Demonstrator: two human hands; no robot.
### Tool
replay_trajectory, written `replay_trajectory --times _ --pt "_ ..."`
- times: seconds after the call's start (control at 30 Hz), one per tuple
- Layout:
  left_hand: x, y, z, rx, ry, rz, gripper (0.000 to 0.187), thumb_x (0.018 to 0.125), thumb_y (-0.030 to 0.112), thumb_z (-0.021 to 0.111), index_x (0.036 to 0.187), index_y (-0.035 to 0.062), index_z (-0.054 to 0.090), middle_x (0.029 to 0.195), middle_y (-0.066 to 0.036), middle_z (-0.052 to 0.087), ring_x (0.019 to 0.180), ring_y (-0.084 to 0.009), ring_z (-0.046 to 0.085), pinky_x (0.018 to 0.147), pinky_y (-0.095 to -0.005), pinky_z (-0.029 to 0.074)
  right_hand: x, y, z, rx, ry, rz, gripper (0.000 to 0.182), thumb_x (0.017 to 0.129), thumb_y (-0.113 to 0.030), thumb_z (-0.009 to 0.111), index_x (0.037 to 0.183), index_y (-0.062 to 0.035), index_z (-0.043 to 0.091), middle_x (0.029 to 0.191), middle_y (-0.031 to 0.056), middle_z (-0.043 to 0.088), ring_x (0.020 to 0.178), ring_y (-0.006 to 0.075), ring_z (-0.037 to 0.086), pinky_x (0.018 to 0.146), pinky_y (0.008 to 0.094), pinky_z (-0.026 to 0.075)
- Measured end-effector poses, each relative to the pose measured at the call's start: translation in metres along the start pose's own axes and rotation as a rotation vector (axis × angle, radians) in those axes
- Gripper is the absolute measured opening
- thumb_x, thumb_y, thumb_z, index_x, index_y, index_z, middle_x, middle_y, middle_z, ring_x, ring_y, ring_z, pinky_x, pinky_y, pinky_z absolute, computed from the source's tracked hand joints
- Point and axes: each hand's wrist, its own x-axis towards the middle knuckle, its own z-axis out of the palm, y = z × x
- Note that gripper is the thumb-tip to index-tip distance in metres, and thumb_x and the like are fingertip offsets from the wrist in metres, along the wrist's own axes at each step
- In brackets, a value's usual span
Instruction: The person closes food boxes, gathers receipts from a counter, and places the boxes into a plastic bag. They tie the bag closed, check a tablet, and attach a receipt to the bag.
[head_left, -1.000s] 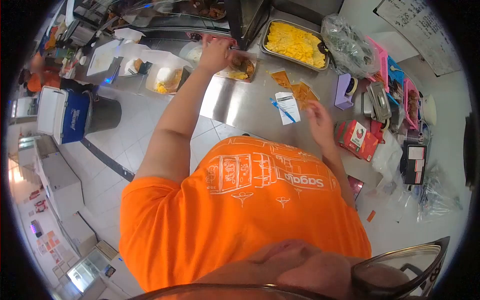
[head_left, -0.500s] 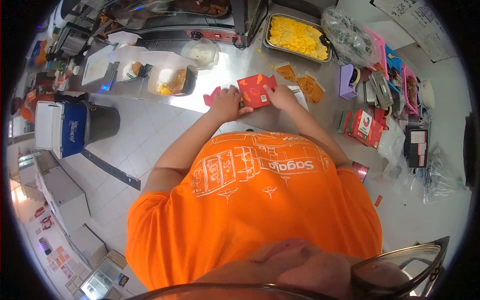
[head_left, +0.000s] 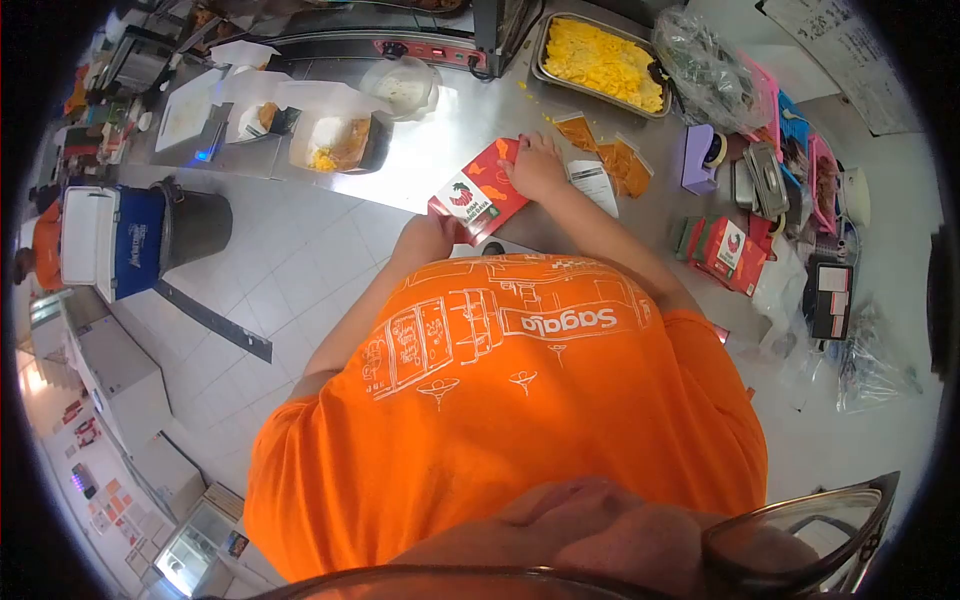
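Observation:
A red cardboard food box (head_left: 490, 185) with orange shapes and a white logo panel lies at a slant between my hands, over the front edge of the steel counter. My left hand (head_left: 428, 236) grips its near left end, with most of the fingers hidden behind the card. At the far right end, my right hand (head_left: 538, 168) holds the box by its edge, fingers bent over it. A printed white slip (head_left: 592, 188) lies beside my right wrist. Behind it are clear sachets of orange-brown sauce (head_left: 624, 170).
Open boxes with rice and food (head_left: 338, 142) stand at the left, near a clear plastic bowl (head_left: 402, 88). A metal tray of yellow shredded food (head_left: 603, 68) sits at the back. Folded red boxes (head_left: 728, 255) and a purple tape dispenser (head_left: 700, 160) are at the right.
The box has been turned, and its logo panel now faces up. My left hand has moved down and left to its near end; my right hand has shifted up and left to the far end.

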Motion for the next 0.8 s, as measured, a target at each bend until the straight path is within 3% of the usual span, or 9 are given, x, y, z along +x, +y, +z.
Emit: replay_trajectory --times 0.1,0.2,0.33,0.47,0.53,0.57,0.63,0.73,0.8 --pt "0.012 -0.003 0.01 -0.153 0.001 -0.057 0.035 0.094 0.031 0.056 0.099 -0.0028 0.064 0.088 -0.027 0.067 0.086 -0.0434 0.064 0.074 -0.049 0.052 0.013 0.019 0.036 0.195 -0.075 0.096 0.057 0.093 -0.045 0.056 0.12 0.0051 0.06 0.119 0.0212 0.061 0.109 0.0375 0.058 0.095 0.044 0.046" --pt "0.039 -0.016 0.032 -0.271 0.135 -0.061 0.035 0.093 0.03 0.058 0.105 -0.0023 0.064 0.092 -0.027 0.068 0.09 -0.0417 0.065 0.077 -0.0463 0.052 0.012 0.029 0.021 0.333 -0.377 0.188 0.054 0.095 -0.046 0.053 0.106 0.0053 0.068 0.1 0.0238 0.069 0.093 0.0382 0.067 0.084 0.042 0.051" --pt "0.084 -0.03 0.04 -0.364 0.228 0.013 0.038 0.091 0.027 0.062 0.11 -0.0068 0.061 0.095 -0.021 0.069 0.088 -0.0339 0.068 0.075 -0.0407 0.054 0.008 0.065 0.076 0.8 -0.318 0.398 0.056 0.092 -0.048 0.059 0.103 0.0059 0.069 0.105 0.0236 0.069 0.097 0.0357 0.067 0.083 0.0414 0.051" --pt "0.111 -0.04 0.013 -0.893 -0.265 -0.256 0.042 0.087 0.023 0.069 0.11 -0.0115 0.061 0.096 -0.012 0.067 0.084 -0.019 0.066 0.077 -0.0308 0.055 0.013 0.078 0.104 1.065 -0.294 0.505 0.056 0.094 -0.045 0.059 0.113 0.0074 0.064 0.107 0.0222 0.068 0.097 0.0309 0.067 0.084 0.0376 0.051" --pt "0.101 -0.032 -0.01 -0.968 -0.295 -0.32 0.042 0.086 0.024 0.07 0.109 -0.0111 0.062 0.097 -0.013 0.068 0.084 -0.0184 0.066 0.077 -0.0301 0.055 0.014 0.07 0.083 1.041 -0.313 0.548 0.054 0.097 -0.039 0.057 0.12 0.0099 0.058 0.108 0.0191 0.068 0.094 0.0238 0.068 0.084 0.0331 0.051" --pt "0.099 -0.031 -0.017 -1.004 -0.31 -0.352 0.042 0.086 0.024 0.071 0.109 -0.0109 0.063 0.097 -0.013 0.068 0.084 -0.0181 0.066 0.077 -0.0298 0.055 0.011 0.065 0.068 0.961 -0.27 0.517 0.055 0.096 -0.041 0.057 0.117 0.0088 0.06 0.108 0.0213 0.068 0.098 0.0283 0.066 0.086 0.0358 0.05" --pt "0.111 -0.046 -0.011 -0.672 -0.222 -0.238 0.05 0.089 0.04 0.065 0.1 -0.0094 0.068 0.093 -0.016 0.07 0.084 -0.0223 0.067 0.076 -0.0324 0.053 -0.009 0.04 0.015 0.801 -0.188 0.458 0.057 0.093 -0.046 0.057 0.113 0.0067 0.064 0.11 0.0255 0.067 0.106 0.0373 0.063 0.09 0.0413 0.049" --pt "0.09 -0.025 -0.029 -0.365 -0.198 -0.155 0.067 0.093 0.057 0.051 0.094 -0.0072 0.071 0.089 -0.02 0.071 0.082 -0.0286 0.067 0.079 -0.0369 0.05 -0.001 0.048 0.017 0.616 -0.362 0.426 0.054 0.097 -0.044 0.051 0.112 0.0051 0.066 0.105 0.0262 0.067 0.105 0.0418 0.062 0.092 0.0436 0.047" --pt "0.106 -0.039 0.029 -0.177 0.003 -0.069 0.057 0.097 0.045 0.046 0.094 -0.0055 0.071 0.086 -0.021 0.071 0.082 -0.0343 0.067 0.082 -0.0399 0.051 -0.004 0.045 0.027 0.421 -0.353 0.322 0.051 0.098 -0.041 0.048 0.115 0.0037 0.064 0.114 0.0265 0.064 0.111 0.0426 0.058 0.096 0.0447 0.045"
